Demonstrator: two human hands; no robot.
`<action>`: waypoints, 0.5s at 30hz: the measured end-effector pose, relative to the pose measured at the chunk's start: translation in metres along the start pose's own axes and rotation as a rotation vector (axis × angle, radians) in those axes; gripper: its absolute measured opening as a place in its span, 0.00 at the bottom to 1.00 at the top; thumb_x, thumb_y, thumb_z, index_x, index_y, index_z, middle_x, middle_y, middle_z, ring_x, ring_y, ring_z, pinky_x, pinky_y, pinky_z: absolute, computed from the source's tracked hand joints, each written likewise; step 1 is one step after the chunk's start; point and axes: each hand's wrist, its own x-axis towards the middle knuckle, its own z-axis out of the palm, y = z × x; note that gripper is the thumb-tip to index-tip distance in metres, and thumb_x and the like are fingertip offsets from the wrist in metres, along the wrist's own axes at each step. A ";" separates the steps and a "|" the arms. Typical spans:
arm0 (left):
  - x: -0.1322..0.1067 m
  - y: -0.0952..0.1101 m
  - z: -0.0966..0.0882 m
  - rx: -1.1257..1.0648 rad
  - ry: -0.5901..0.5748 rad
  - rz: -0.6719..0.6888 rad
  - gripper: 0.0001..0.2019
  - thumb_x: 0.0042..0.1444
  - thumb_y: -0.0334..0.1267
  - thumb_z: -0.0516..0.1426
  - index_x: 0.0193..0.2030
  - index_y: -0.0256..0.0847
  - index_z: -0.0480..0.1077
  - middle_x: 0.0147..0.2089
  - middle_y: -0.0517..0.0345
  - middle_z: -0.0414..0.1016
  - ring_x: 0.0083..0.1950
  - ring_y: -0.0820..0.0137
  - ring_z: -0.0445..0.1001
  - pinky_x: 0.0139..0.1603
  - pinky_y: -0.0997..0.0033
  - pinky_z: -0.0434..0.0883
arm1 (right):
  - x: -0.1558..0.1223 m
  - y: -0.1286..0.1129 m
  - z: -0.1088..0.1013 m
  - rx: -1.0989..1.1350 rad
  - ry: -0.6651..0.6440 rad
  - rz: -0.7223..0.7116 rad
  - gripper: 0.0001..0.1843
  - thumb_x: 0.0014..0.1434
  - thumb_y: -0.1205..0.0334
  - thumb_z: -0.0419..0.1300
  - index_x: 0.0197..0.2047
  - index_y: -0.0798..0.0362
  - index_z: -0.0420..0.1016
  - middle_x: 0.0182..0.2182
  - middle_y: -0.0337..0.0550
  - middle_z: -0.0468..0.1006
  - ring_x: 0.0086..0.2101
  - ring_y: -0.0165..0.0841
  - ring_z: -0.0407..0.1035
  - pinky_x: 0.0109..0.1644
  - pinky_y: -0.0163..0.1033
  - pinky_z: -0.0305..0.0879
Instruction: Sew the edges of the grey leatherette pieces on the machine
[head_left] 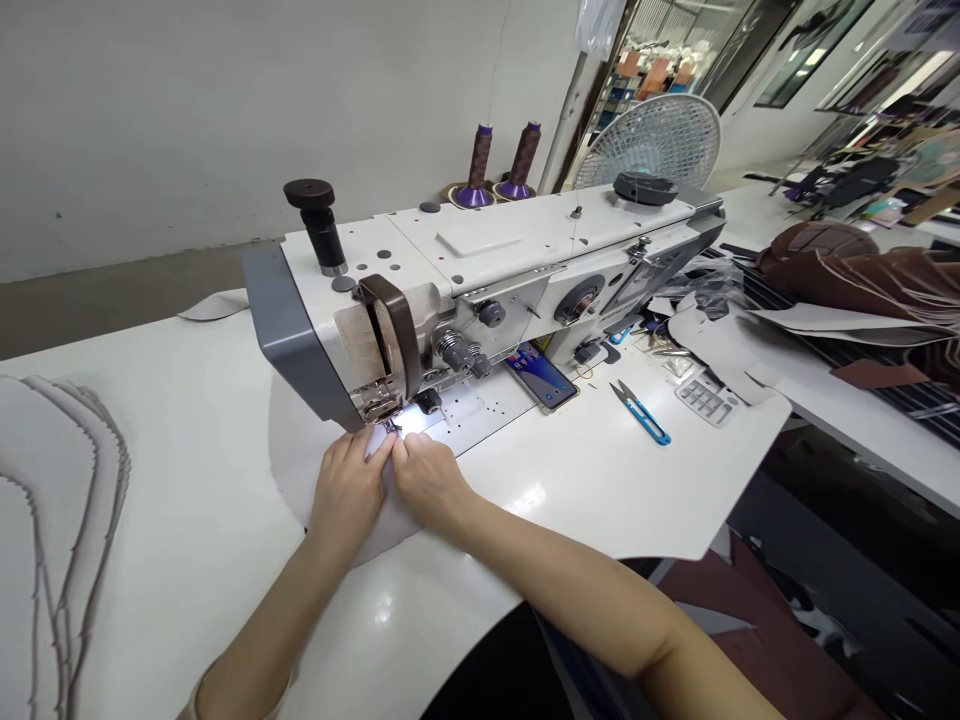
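Note:
A white sewing machine [465, 250] stands across the table, its lit needle area [394, 425] directly ahead of my fingers. Under the presser foot lies a light grey, leather-like piece [289, 445] with a curved edge. My left hand [349, 485] rests on this piece left of the foot, fingers laid flat and thumb reaching toward the other hand. Just beside it, my right hand [431, 480] has its fingers curled and pinched on the piece close to the foot. The thumbs nearly meet. My hands hide part of the piece and its edge.
Stacked grey cut pieces [67, 480] lie at the left. Right of the needle are a phone [544, 375], blue thread snips [641, 412] and a clear tray [705, 398]. Brown pieces [862, 260] are piled farther right. Behind stand thread cones [480, 165] and a fan [649, 145].

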 end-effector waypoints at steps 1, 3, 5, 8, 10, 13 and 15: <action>0.000 0.000 0.000 -0.002 0.004 -0.002 0.19 0.57 0.26 0.47 0.51 0.41 0.71 0.53 0.44 0.70 0.54 0.56 0.66 0.51 0.56 0.66 | 0.000 0.000 0.000 0.004 -0.003 0.006 0.12 0.60 0.75 0.46 0.43 0.60 0.67 0.32 0.48 0.70 0.33 0.36 0.64 0.29 0.36 0.61; 0.000 0.001 0.000 -0.004 0.015 -0.008 0.19 0.57 0.26 0.47 0.51 0.41 0.71 0.53 0.44 0.70 0.54 0.57 0.66 0.51 0.57 0.66 | 0.000 0.000 0.000 0.014 0.002 0.009 0.12 0.60 0.75 0.46 0.42 0.60 0.67 0.32 0.48 0.70 0.33 0.36 0.64 0.29 0.36 0.61; 0.000 0.002 0.000 -0.003 0.024 -0.007 0.18 0.58 0.26 0.47 0.50 0.40 0.71 0.53 0.44 0.71 0.54 0.57 0.66 0.51 0.57 0.66 | 0.000 0.001 0.000 0.020 0.002 0.012 0.12 0.60 0.75 0.46 0.42 0.60 0.68 0.32 0.49 0.70 0.34 0.36 0.65 0.29 0.36 0.61; 0.000 0.002 0.001 0.001 0.032 -0.003 0.17 0.58 0.27 0.48 0.50 0.40 0.71 0.52 0.44 0.71 0.54 0.57 0.66 0.50 0.58 0.66 | -0.001 0.001 -0.002 0.026 -0.008 0.024 0.11 0.61 0.75 0.46 0.41 0.59 0.68 0.32 0.49 0.70 0.34 0.36 0.65 0.29 0.36 0.60; 0.000 0.002 0.001 -0.002 0.036 -0.004 0.17 0.58 0.28 0.48 0.50 0.40 0.71 0.52 0.44 0.71 0.54 0.57 0.66 0.50 0.58 0.66 | -0.001 0.001 -0.002 0.027 -0.018 0.033 0.11 0.62 0.74 0.45 0.40 0.59 0.67 0.32 0.49 0.71 0.34 0.36 0.65 0.29 0.35 0.60; 0.000 0.003 0.000 -0.015 0.034 -0.008 0.17 0.58 0.28 0.47 0.49 0.40 0.71 0.53 0.43 0.70 0.54 0.57 0.65 0.51 0.58 0.65 | -0.001 0.001 -0.002 0.024 -0.022 0.027 0.11 0.62 0.74 0.45 0.41 0.59 0.67 0.33 0.50 0.71 0.34 0.36 0.65 0.29 0.35 0.60; 0.000 0.004 0.000 -0.025 0.032 -0.011 0.17 0.58 0.28 0.47 0.49 0.40 0.71 0.52 0.43 0.70 0.54 0.57 0.65 0.51 0.58 0.65 | -0.001 0.002 -0.001 0.024 -0.013 0.016 0.11 0.62 0.74 0.45 0.41 0.59 0.67 0.33 0.50 0.71 0.34 0.36 0.65 0.29 0.35 0.60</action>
